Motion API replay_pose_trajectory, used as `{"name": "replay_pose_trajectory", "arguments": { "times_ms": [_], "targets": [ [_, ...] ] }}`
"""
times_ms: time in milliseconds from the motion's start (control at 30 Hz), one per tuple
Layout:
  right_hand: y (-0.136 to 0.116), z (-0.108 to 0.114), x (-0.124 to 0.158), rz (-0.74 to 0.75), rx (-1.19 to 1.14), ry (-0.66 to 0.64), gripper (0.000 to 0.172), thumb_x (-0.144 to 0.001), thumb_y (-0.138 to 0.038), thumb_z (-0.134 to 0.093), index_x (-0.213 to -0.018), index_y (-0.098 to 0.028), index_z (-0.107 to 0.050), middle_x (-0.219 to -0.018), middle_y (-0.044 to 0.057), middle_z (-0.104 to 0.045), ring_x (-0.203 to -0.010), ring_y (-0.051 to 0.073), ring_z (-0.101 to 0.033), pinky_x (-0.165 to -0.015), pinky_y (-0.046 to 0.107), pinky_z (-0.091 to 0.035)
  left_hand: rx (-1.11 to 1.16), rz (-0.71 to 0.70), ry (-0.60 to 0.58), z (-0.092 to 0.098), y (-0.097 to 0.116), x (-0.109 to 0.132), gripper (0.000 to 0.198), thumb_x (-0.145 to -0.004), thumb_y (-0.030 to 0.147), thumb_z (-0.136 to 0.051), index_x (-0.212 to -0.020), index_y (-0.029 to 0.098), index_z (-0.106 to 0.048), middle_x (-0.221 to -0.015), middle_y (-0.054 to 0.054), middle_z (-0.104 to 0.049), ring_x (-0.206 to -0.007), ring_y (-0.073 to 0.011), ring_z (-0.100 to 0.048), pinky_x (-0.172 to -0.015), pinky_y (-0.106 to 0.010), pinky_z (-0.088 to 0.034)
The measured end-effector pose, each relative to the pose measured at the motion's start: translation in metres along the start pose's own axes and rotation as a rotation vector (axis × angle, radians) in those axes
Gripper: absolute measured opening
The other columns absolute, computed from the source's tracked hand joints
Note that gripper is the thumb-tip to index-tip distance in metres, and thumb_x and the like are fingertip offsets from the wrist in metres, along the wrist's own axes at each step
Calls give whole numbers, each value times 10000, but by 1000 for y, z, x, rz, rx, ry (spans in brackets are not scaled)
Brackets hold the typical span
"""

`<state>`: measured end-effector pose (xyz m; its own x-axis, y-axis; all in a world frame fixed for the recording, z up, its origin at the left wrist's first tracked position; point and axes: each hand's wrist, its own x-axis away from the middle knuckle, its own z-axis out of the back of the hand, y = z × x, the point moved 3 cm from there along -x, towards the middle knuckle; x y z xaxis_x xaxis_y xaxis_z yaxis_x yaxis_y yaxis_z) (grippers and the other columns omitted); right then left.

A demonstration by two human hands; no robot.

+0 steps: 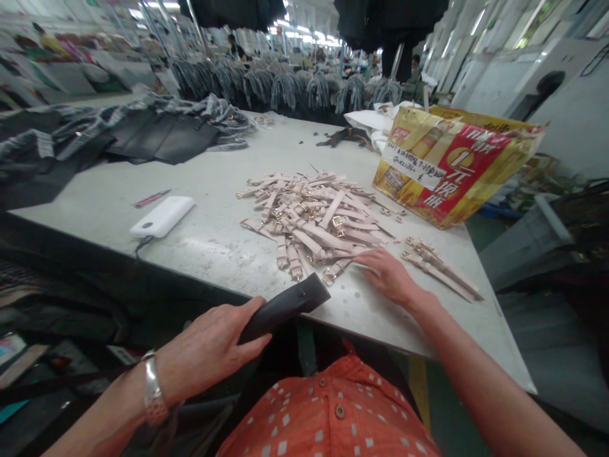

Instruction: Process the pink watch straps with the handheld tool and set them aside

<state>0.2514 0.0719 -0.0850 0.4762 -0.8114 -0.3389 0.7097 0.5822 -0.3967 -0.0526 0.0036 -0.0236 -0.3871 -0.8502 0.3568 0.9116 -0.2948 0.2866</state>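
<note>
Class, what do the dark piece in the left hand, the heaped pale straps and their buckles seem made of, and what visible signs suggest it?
Dark piece: probably leather or imitation leather, smooth with a faint sheen, curving in the left hand.
Pale straps: perhaps also leather or imitation, rather matt, in flat, narrow strips.
Buckles: likely gold-toned metal, from their bright glints.

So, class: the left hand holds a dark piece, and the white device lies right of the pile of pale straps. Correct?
Not quite: the head view shows the white device left of the pile of pale straps. The left hand does hold the dark piece.
</note>
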Motion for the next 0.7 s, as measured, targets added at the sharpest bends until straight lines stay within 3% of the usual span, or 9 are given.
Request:
{"name": "replay_pose_trajectory", "arguments": {
  "times_ms": [133,267,500,700],
  "targets": [
    [-20,-20,-30,72,4,-126,235,-859,-228,-499,-1062,-246,-616,-1025,51,-595,-987,169,-499,-843,318,-408,-8,-7,7,0,5,-1,263,-799,426,-403,-920,231,-532,-720,-9,-598,-717,-180,-586,-647,-255,-404],
    [-24,-23,-35,68,106,-176,183,-848,-296,-525,-947,-207,-651,-938,66,-587,-890,173,-502,-784,310,-393,-8,-11,8,2,7,-4,267,-802,427,-392,-910,222,-525,-712,-11,-592,-686,-176,-580,-624,-255,-399],
    [-47,-16,0,8,38,-187,153,-818,-256,-568,-943,-195,-632,-911,55,-601,-887,174,-514,-799,314,-362,-69,-41,-13,0,10,-9,290,-801,435,-394,-963,225,-510,-777,-31,-612,-751,-194,-591,-668,-275,-414],
    [-44,-17,27,-95,-181,-128,211,-798,-236,-586,-1003,-208,-631,-917,53,-606,-879,174,-535,-781,309,-403,-163,-134,-66,-3,25,-16,248,-810,402,-380,-935,236,-515,-755,-34,-627,-718,-200,-601,-631,-281,-414]
  ]
}}
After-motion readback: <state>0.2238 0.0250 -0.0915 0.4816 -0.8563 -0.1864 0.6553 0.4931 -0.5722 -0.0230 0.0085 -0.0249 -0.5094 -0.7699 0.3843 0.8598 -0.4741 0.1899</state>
